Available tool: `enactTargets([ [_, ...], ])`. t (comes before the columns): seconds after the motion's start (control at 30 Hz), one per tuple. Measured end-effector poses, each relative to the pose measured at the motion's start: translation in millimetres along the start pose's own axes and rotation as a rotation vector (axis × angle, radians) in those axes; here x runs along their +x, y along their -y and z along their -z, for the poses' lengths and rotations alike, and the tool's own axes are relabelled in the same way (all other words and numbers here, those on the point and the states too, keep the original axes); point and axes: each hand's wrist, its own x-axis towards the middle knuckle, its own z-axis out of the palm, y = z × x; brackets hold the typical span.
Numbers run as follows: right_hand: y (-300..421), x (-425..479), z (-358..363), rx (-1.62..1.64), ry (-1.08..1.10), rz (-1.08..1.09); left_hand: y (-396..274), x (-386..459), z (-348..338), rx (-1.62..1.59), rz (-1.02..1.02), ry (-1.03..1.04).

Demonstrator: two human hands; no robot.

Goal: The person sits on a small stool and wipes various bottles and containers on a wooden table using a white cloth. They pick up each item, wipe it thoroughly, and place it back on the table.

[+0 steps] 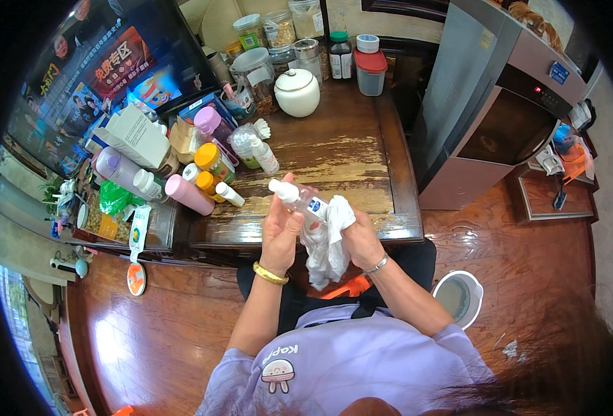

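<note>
A clear plastic bottle point(305, 202) with a white cap lies tilted in my left hand point(279, 234), its capped end pointing up and left. My right hand point(364, 240) grips a crumpled white cloth point(328, 255) pressed against the bottle's lower end. Part of the cloth hangs down below both hands. The hands are just in front of the worn wooden cabinet top point(332, 161). Beyond them a small white-capped spray bottle point(264, 155) stands on that top, and a white tube-like bottle point(230, 194) is to the left.
Bottles crowd the left side, including a pink bottle point(189, 194) and a yellow-lidded jar point(215, 162). At the back stand a white lidded pot point(297, 93) and several jars. A water dispenser point(493, 114) is on the right; a white bucket point(460, 297) of cloudy water sits on the floor.
</note>
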Motion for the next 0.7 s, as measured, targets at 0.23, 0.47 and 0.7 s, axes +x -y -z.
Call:
enactTargets([
  [0.23, 27.7, 4.5, 3.3, -0.02, -0.007, 0.099, 10.2, -8.2, -2.9, 0.164, -0.006, -0.098],
  [0.47, 40.9, 10.2, -11.6, -1.03, 0.014, 0.653, 11.5, -11.6, -18.6, 0.391, -0.094, -0.085],
  [0.7, 9.6, 29.7, 24.0, -0.179, 0.047, 0.185, 26.9, -13.8, -26.4, 0.195, -0.11, -0.052],
])
